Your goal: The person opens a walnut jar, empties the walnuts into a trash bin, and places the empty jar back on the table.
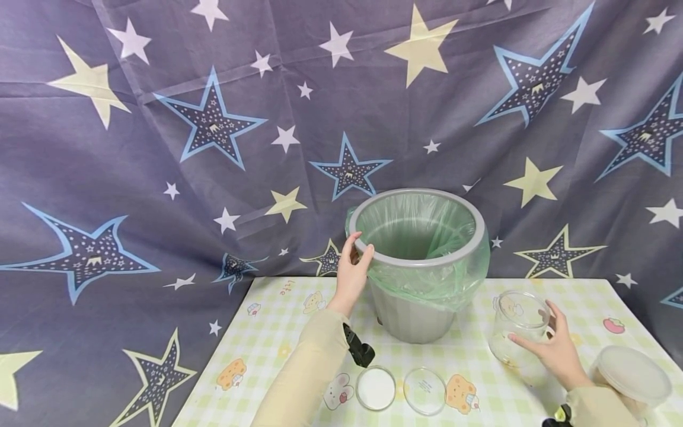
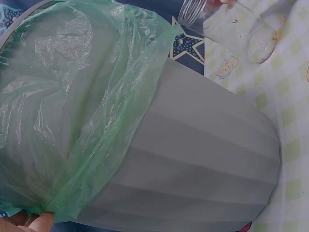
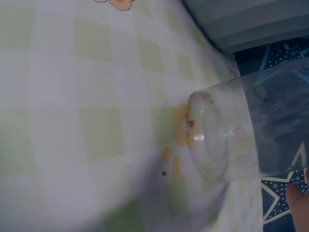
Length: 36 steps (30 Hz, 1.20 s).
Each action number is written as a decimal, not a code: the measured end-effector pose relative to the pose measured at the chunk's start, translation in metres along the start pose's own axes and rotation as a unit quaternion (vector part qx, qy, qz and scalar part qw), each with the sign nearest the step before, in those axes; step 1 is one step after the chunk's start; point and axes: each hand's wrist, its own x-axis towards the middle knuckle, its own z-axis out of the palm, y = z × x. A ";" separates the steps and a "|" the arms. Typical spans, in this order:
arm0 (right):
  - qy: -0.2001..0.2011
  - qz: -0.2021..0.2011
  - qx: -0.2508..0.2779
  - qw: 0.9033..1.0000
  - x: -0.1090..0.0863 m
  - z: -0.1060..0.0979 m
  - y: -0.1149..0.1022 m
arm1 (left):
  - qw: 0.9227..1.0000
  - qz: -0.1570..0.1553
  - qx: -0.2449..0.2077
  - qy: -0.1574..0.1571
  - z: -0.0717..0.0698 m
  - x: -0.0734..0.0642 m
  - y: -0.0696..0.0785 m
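A grey trash can lined with a green plastic bag stands on the table. At the left of its grey rim, my left hand grips the edge with thumb and fingers. The left wrist view shows the thumb against the bag near the lower left corner. To the right of the can, my right hand holds a clear open jar by its side, thumb in front and fingers behind. Brownish bits show at the jar's bottom in the right wrist view.
On the checked tablecloth, a white round lid and a clear round lid lie near the front. A tub with a translucent lid stands at the right, beside my right forearm. A star-patterned curtain hangs behind.
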 end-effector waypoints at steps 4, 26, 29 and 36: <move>0.010 -0.022 0.006 1.000 0.000 -0.002 -0.006 | 1.000 0.007 0.000 0.001 0.000 -0.001 0.000; 0.074 -0.089 0.111 0.987 -0.027 -0.017 -0.028 | 1.000 -0.002 -0.010 -0.001 -0.001 -0.004 0.010; 0.066 -0.106 0.161 0.979 -0.033 -0.021 -0.025 | 1.000 -0.006 -0.004 -0.002 -0.002 -0.012 0.023; 0.052 -0.148 0.246 0.956 -0.044 -0.032 -0.012 | 1.000 -0.002 -0.004 0.002 -0.002 -0.023 0.039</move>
